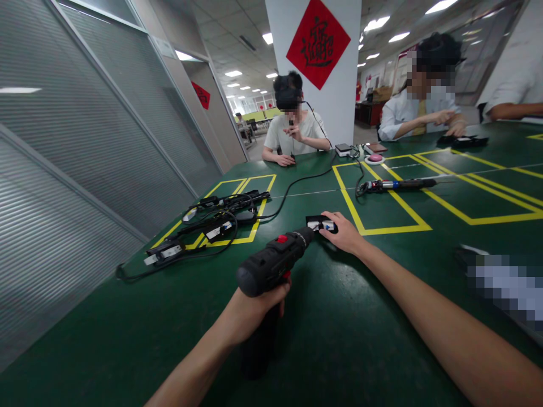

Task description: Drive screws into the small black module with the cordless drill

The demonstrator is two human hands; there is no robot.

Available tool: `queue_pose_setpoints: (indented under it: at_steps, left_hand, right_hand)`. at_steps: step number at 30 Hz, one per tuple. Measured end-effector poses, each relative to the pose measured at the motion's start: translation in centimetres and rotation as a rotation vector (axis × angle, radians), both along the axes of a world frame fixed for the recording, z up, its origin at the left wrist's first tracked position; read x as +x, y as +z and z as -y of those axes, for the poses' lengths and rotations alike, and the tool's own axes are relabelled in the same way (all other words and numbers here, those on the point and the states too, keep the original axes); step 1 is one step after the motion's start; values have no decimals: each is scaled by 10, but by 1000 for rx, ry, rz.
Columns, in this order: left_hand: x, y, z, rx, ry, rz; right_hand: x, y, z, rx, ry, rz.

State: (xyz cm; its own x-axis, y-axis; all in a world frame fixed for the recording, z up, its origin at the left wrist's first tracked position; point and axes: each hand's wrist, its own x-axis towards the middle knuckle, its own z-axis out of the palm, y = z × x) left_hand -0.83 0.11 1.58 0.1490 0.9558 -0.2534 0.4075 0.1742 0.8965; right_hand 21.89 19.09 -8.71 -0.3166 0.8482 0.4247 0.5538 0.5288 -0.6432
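Your left hand [259,302] has its fingers wrapped tight round the grip of the black power screwdriver [274,263]. It's got a red button on top, and its nose points away from you, straight at the small black part [321,224]. That part has a white and blue label and lies flat on the green bench [339,345], touching the driver's tip as far as I can tell. Your right hand [345,233] comes in from the other side with its fingers curled down onto the near end of the part, pinning it to the bench.

No real bins here, just yellow tape boxes [394,229]. One corner of tape runs just past your right fingertips, and the part sits just outside it. Further out inside that box lies a long corded tool [403,183], well apart from your fingers. The taped box off to the left of your left fingers holds a pile of black parts and cables [212,226], and one cable [292,183] snakes from there across the bench beyond the part.

Nothing lies between your two hands except the driver itself. Off past your right forearm there's a blurred-out thing [504,285], can't tell what. Two people [292,133] sit at the far edge with their own hands busy.
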Motion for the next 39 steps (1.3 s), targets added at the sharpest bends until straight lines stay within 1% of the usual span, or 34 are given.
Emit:
queue_pose_setpoints:
  at_steps: [7, 14, 25, 30, 35, 39]
  left_hand:
    - [3, 1, 2, -2, 32, -6]
    - [1, 0, 1, 7, 30, 5]
    - [1, -2, 1, 0, 59, 15]
    - [0, -1, 1, 9, 33, 21]
    - [-1, -2, 1, -19, 44, 3]
    - [-2, -5, 0, 19, 28, 14]
  right_hand:
    - [-2, 2, 2, 11, -7, 10]
    - [-1, 4, 3, 16, 0, 7]
    - [-1, 1, 2, 8, 1, 2]
    - [0, 2, 2, 2, -4, 9]
    - [-1, 0, 1, 17, -6, 2]
    - [0, -2, 0, 19, -7, 0]
